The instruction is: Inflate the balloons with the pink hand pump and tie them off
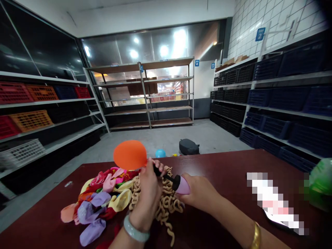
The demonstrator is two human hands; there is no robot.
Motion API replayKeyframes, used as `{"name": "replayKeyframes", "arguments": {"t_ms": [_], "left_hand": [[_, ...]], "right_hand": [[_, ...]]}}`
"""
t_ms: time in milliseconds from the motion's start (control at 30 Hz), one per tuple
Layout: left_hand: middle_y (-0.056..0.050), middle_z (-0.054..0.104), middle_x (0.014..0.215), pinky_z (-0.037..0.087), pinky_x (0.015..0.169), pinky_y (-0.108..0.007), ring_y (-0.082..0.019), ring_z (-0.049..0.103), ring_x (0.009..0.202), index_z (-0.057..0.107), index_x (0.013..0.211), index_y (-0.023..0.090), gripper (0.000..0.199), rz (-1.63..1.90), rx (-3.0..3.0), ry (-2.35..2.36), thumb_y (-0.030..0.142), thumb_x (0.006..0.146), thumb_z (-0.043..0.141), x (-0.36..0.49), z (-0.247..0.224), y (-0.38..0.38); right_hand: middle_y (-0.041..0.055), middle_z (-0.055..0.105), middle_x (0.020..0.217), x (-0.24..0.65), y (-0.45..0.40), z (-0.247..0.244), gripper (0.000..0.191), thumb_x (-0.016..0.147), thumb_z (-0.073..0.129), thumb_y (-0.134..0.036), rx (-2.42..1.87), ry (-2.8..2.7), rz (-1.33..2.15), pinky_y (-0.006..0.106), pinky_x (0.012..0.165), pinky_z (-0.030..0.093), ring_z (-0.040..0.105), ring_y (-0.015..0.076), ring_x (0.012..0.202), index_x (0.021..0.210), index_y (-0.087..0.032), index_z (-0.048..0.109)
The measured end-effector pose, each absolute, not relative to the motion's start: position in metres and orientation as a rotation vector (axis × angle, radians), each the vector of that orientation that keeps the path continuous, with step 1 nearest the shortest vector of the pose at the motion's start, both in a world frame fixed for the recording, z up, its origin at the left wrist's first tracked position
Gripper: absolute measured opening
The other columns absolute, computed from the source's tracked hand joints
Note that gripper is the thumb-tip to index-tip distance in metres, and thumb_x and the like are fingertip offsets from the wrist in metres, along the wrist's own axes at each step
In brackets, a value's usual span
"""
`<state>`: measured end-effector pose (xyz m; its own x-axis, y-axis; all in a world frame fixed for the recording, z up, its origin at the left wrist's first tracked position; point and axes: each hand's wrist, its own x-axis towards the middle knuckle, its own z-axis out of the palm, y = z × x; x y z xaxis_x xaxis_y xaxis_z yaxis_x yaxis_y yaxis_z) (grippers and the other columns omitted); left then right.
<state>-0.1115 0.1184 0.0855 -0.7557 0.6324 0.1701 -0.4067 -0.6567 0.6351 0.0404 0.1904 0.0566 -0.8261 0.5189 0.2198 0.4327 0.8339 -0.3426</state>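
An orange balloon [130, 154], partly inflated, sits on the nozzle end of a hand balloon pump [183, 185]. My left hand [151, 185] is closed around the balloon's neck and the pump's black front part; the exact join is hidden by the fingers. My right hand [198, 192] grips the pump's purple rear end, with the dark rod showing between both hands. Under and beside my left wrist lies a heap of limp, uninflated balloons [97, 204] in several colours. Beige curly strands [168, 204] are piled on the table beneath my hands.
The dark red table [215, 221] carries a blurred-out flat object [277, 204] and a green translucent bag [321, 183] at the right. Beyond it, a blue balloon [160, 153] and a dark grey object [189, 147] are on the floor. Shelves with crates [287, 97] line the sides.
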Motion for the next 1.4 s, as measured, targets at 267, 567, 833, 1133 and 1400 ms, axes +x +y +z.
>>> {"name": "replayKeyframes", "arguments": {"t_ms": [267, 567, 833, 1133, 1400], "left_hand": [[0.007, 0.040, 0.055, 0.027, 0.039, -0.017, -0.006, 0.038, 0.043, 0.041, 0.069, 0.018, 0.025, 2.578, 0.441, 0.735, 0.021, 0.076, 0.065, -0.184, 0.097, 0.100], [0.005, 0.041, 0.061, 0.033, 0.046, -0.019, -0.007, 0.043, 0.050, 0.042, 0.071, 0.019, 0.027, 2.413, 0.503, 0.731, 0.026, 0.079, 0.066, -0.105, 0.070, 0.125], [0.003, 0.042, 0.063, 0.036, 0.049, -0.021, -0.009, 0.044, 0.053, 0.045, 0.072, 0.018, 0.024, 2.322, 0.531, 0.714, 0.031, 0.083, 0.063, -0.069, 0.069, 0.127], [0.005, 0.035, 0.056, 0.030, 0.045, -0.020, -0.007, 0.037, 0.048, 0.040, 0.069, 0.019, 0.021, 2.485, 0.640, 0.819, 0.017, 0.087, 0.050, -0.138, 0.103, 0.103], [0.006, 0.032, 0.062, 0.026, 0.054, -0.017, -0.003, 0.038, 0.051, 0.032, 0.074, 0.019, 0.025, 2.592, 0.591, 0.992, 0.022, 0.099, 0.029, -0.162, 0.094, 0.110]], "right_hand": [[0.0051, 0.070, 0.084, 0.048, 0.201, 0.054, 0.038, 0.076, 0.059, -0.056, -0.692, -2.764, 0.316, 0.029, 0.056, 0.028, 0.065, 0.0235, 0.074, 0.094, -0.022, 0.056], [0.0056, 0.070, 0.085, 0.051, 0.200, 0.058, 0.036, 0.078, 0.058, -0.054, -0.701, -2.776, 0.203, 0.030, 0.057, 0.031, 0.065, 0.0242, 0.074, 0.094, -0.022, 0.054], [0.0055, 0.069, 0.084, 0.045, 0.192, 0.058, 0.039, 0.081, 0.053, -0.058, -0.724, -2.728, 0.228, 0.029, 0.057, 0.033, 0.065, 0.0237, 0.073, 0.096, -0.022, 0.053], [0.0099, 0.068, 0.099, 0.048, 0.201, 0.059, 0.059, 0.082, 0.043, -0.072, -0.713, -2.776, 0.066, 0.030, 0.065, 0.038, 0.064, 0.0252, 0.085, 0.109, -0.020, 0.053], [0.0121, 0.067, 0.093, 0.054, 0.221, 0.046, 0.067, 0.082, 0.041, -0.074, -0.780, -2.765, -0.100, 0.032, 0.065, 0.037, 0.063, 0.0279, 0.082, 0.112, -0.015, 0.052]]}}
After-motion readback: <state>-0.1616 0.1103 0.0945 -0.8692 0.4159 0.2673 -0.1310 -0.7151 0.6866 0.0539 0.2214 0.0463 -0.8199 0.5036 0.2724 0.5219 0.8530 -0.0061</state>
